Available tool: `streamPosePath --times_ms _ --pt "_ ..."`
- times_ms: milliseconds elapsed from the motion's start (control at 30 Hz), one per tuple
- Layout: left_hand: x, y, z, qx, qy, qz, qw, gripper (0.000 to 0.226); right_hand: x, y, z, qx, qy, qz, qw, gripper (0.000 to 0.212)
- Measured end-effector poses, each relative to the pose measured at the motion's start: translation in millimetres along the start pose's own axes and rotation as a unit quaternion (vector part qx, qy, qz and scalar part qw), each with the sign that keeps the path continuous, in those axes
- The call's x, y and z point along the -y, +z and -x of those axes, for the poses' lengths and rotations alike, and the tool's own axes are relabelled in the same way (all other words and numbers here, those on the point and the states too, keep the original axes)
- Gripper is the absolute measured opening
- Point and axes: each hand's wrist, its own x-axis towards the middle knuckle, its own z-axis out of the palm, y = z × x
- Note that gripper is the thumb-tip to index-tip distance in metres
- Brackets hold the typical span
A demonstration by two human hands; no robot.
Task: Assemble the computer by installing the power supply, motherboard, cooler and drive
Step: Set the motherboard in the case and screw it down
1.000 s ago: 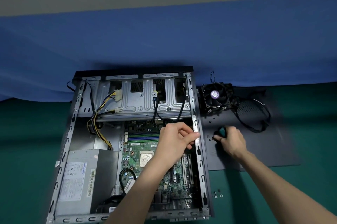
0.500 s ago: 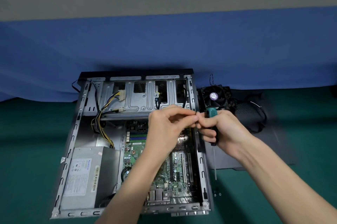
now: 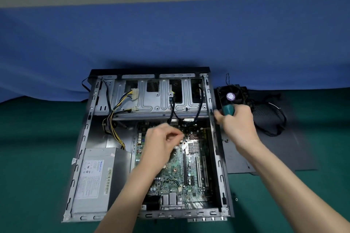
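- The hands are parting from where they met half a second ago: the left hand (image 3: 162, 143) is dropping over the motherboard (image 3: 181, 174), and the right hand (image 3: 237, 126) is drifting past the right wall of the case (image 3: 84, 138).
- The right fingers are clamping the teal screwdriver (image 3: 228, 110), and the hand is hiding its shaft.
- The left fingers are curling and motion-blurred; I cannot tell whether they are pinching anything.
- The power supply (image 3: 94, 181) is sitting in the case's near-left corner.
- The cooler (image 3: 230, 97) is lying outside the case toward the far edge of the counter (image 3: 37, 147), partly behind the right hand.

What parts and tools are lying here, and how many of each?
case: 1
power supply: 1
motherboard: 1
cooler: 1
screwdriver: 1
side panel: 1
Total: 6
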Motion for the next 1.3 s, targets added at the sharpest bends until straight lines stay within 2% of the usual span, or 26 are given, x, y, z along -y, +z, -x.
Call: streamPosePath --times_ms 100,200,333,433,600,667,833,1000,1100,1167,1300 --pt "29.4 25.9 0.8 0.058 -0.031 -0.109 0.992 0.02 -15.5 12.0 -1.3 -0.031 -0.043 0.117 0.992 0.017" --pt "43.0 46.5 -7.5 0.079 -0.042 -0.136 0.987 0.019 -26.3 25.7 0.3 -0.077 -0.101 0.156 0.98 0.008" --pt "48.0 62.3 -17.8 0.084 -0.029 -0.173 0.981 0.018 -37.0 29.5 -3.9 -0.119 -0.12 0.066 0.983 0.004" --pt "45.7 74.0 -20.7 0.097 -0.034 -0.156 0.982 0.021 -44.0 27.7 -8.4 -0.136 -0.114 -0.024 0.984 0.013" --pt "36.0 93.7 -26.7 0.113 -0.018 -0.149 0.982 0.018 -57.7 21.6 -10.4 -0.055 -0.073 -0.161 0.983 0.039" --pt "35.6 98.6 -29.4 0.127 -0.037 -0.145 0.981 0.013 -60.5 18.8 -10.2 -0.038 -0.07 -0.167 0.983 0.046" --pt "37.6 106.3 -31.7 0.15 -0.023 -0.165 0.975 0.019 -59.8 20.2 -10.4 -0.037 -0.074 -0.183 0.98 0.053" --pt "32.2 107.5 -35.2 0.162 0.006 -0.185 0.969 0.018 -61.3 22.3 -10.8 -0.04 -0.08 -0.19 0.978 0.05" --pt "30.4 108.5 -32.0 0.176 -0.066 -0.119 0.975 0.013 -62.1 22.4 -11.1 -0.041 -0.085 -0.185 0.978 0.05" --pt "25.8 108.2 -30.7 0.175 -0.115 -0.069 0.975 0.018 -62.7 22.3 -11.0 -0.043 -0.087 -0.181 0.979 0.05" --pt "17.8 108.5 -33.6 0.177 -0.105 -0.092 0.974 0.025 -62.9 23.3 -10.3 -0.045 -0.085 -0.187 0.978 0.048"
